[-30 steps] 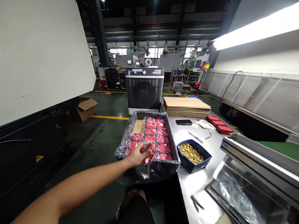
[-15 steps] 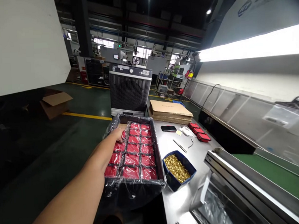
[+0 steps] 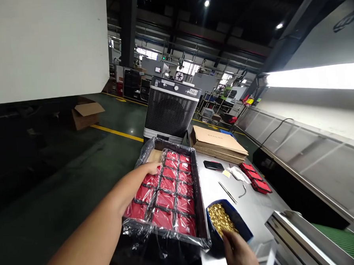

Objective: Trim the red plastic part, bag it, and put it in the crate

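Observation:
My left hand (image 3: 143, 174) reaches far into a black, plastic-lined tray (image 3: 197, 186) packed with several red boxes (image 3: 168, 196). Its fingers curl down at the far left slot, by a bare cardboard patch (image 3: 154, 155); what they grip, if anything, is hidden. My right hand (image 3: 238, 252) comes up at the bottom edge, fingers bunched at the near rim of a blue bin (image 3: 244, 230) heaped with small gold pieces (image 3: 220, 221). Whether those fingers hold any pieces does not show.
The tray overhangs the left end of a steel table (image 3: 258, 207). On the table lie a phone (image 3: 213, 165), thin metal tweezers (image 3: 227, 192), loose red boxes (image 3: 255, 178) and flat cardboard (image 3: 217, 142). A big fan unit (image 3: 171, 107) stands behind. A steel machine (image 3: 304, 236) sits at right.
My right hand has come into view at the blue bin. My left hand stays at the tray's far left after moving there from the near rows. The view has swung.

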Demonstrator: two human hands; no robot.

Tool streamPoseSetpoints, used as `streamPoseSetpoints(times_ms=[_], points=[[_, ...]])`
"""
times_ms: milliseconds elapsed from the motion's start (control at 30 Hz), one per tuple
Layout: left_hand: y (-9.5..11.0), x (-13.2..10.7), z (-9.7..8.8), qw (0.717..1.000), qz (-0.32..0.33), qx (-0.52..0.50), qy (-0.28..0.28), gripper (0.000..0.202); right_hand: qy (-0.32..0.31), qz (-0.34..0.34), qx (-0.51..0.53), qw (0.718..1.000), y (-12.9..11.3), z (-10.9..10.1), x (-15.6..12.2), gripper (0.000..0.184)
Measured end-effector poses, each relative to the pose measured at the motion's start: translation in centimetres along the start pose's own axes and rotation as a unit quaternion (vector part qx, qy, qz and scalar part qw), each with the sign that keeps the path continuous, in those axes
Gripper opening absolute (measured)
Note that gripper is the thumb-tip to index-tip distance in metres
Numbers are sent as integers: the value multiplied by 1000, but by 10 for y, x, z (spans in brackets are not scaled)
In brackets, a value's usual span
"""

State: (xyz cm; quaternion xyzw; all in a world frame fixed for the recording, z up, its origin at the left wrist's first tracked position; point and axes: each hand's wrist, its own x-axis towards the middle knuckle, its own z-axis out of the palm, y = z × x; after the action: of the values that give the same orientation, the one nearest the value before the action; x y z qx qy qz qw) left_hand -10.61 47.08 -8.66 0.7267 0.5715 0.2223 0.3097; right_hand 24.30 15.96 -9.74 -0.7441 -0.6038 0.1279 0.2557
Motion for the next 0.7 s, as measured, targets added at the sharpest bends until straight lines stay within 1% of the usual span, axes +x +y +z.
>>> streamPoseSetpoints(times_ms=[67,133,200,267,367,467,533,600,667,700], points=[[-1,-2,1,1000,5,22,-11,34,-21,23,-43,999,9,8,46,24],[-1,-8,4,999,20,34,-5,36,-56,46,-69,995,17,14,72,19],[1,-19,9,998,37,38,12,36,-93,57,-76,991,24,15,82,12],[6,-35,13,997,56,30,34,34,-116,60,-80,988,28,12,82,6],[24,-69,18,995,88,-4,55,28,-120,51,-91,987,26,7,77,15],[51,-118,21,988,132,-58,46,21,-111,42,-98,988,23,7,75,22],[70,-160,27,983,153,-99,34,16,-97,36,-101,989,26,10,75,25],[87,-208,38,977,162,-138,14,16,-82,28,-98,991,32,14,78,22],[98,-256,55,971,164,-172,-31,14,-71,16,-83,994,38,17,82,13],[101,-280,65,962,165,-201,-81,13,-73,9,-72,995,40,18,84,15]])
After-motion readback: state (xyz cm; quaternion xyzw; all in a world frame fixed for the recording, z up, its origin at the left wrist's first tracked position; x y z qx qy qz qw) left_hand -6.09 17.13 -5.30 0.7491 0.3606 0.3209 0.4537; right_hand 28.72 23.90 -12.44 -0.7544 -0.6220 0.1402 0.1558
